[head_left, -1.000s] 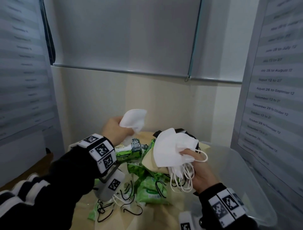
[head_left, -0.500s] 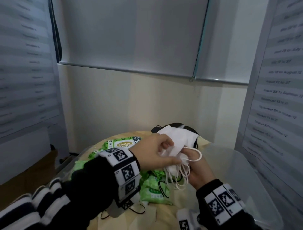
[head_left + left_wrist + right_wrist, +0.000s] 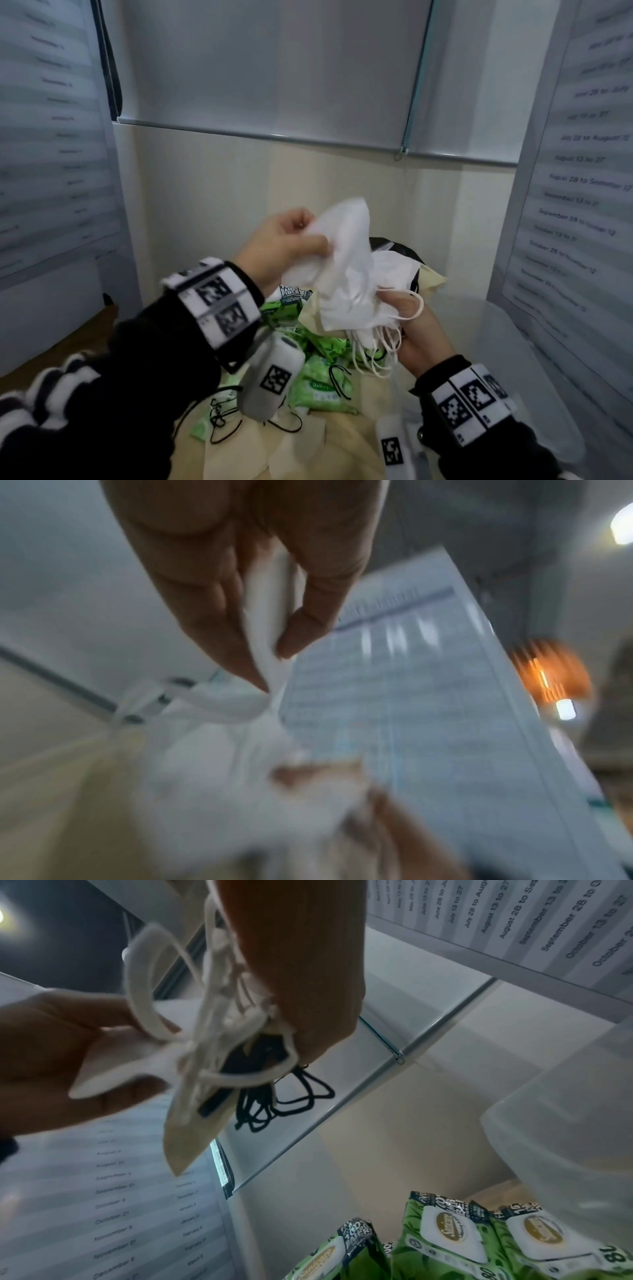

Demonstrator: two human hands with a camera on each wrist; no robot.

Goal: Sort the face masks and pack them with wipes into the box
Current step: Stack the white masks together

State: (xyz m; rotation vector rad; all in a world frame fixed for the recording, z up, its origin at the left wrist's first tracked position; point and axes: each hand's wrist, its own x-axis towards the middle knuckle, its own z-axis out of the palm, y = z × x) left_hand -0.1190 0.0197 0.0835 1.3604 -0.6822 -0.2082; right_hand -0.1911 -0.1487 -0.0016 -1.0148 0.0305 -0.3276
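My right hand [image 3: 407, 318] grips a stack of white face masks [image 3: 352, 305] in the air, with their white ear loops [image 3: 376, 356] dangling below. In the right wrist view a beige mask [image 3: 192, 1123] and black loops [image 3: 287, 1096] hang in the same bundle. My left hand [image 3: 291, 243] pinches the top white mask [image 3: 346, 229] against that stack; the left wrist view shows the white mask [image 3: 267, 615] between thumb and fingers. Green wipes packs [image 3: 318, 387] lie on the table below, and they also appear as wipes packs [image 3: 445, 1240] in the right wrist view.
A clear plastic box [image 3: 513, 346] stands to the right of my hands. Loose masks with black loops [image 3: 222, 418] lie on the beige table near its front. Printed date sheets hang on panels at both sides, and a wall with a blind is behind.
My left hand carried a single white mask from the left over to the stack in my right hand. Both hands have risen a little since.
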